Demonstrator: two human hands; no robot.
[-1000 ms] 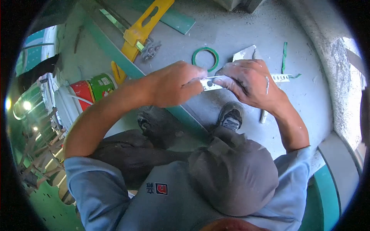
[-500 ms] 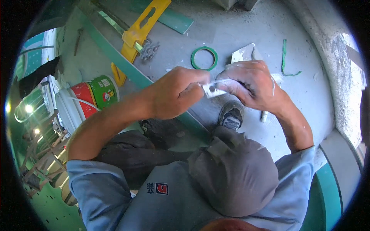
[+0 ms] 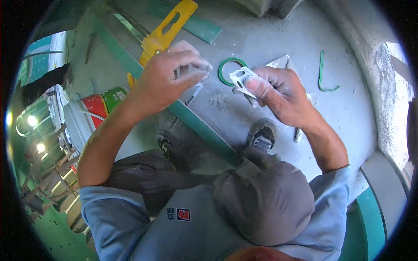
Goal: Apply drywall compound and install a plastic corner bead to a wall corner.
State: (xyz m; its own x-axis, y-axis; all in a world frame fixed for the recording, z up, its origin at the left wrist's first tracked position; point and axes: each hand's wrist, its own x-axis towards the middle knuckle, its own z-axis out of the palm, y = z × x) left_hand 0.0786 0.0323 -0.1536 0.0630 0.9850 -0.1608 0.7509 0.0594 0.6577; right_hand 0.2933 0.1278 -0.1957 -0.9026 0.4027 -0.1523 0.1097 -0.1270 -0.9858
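My right hand (image 3: 278,91) pinches a small white perforated strip piece (image 3: 242,79) between thumb and fingers. The piece has round and oval holes. My left hand (image 3: 174,74) is apart from it, to the left, its fingers curled with a gap before the thumb; white dust coats both hands. Below the left thumb shows a narrow white angled piece (image 3: 194,94), partly hidden; whether it touches the hand I cannot tell. A green tape roll (image 3: 222,77) lies on the floor behind the right hand's strip piece.
A long green board (image 3: 204,128) crosses the floor beside my shoe (image 3: 262,134). A yellow plastic tool (image 3: 163,37) lies at the far left, near a red and green bucket (image 3: 93,106). A flat white blade (image 3: 278,62) and a green tape scrap (image 3: 321,71) lie far right.
My hands, together before, have separated. The left moved left and up, its fingers loosening. The right keeps the perforated piece, now turned face up. A white angled piece has appeared below the left hand.
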